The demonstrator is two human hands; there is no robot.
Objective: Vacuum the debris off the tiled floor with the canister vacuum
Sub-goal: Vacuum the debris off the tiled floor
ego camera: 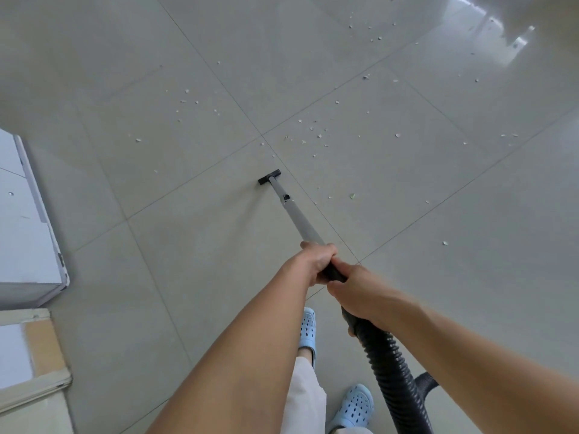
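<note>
A silver vacuum wand (pixel 294 214) runs from my hands down to a small black floor nozzle (pixel 269 177) that rests on the pale tiled floor (pixel 188 261). My left hand (pixel 316 258) grips the wand's upper end. Just behind it my right hand (pixel 354 286) grips the black handle where the ribbed black hose (pixel 388 368) begins. White debris flakes (pixel 316 133) lie scattered beyond and right of the nozzle, with another patch (pixel 188 103) to the far left. The canister itself is out of view.
White furniture (pixel 28 233) and a light wooden-edged panel (pixel 34 355) stand along the left edge. My feet in light blue clogs (pixel 354 405) are under my arms. The hose trails off at the bottom right. Bright glare (pixel 501 32) lies on the far right tiles.
</note>
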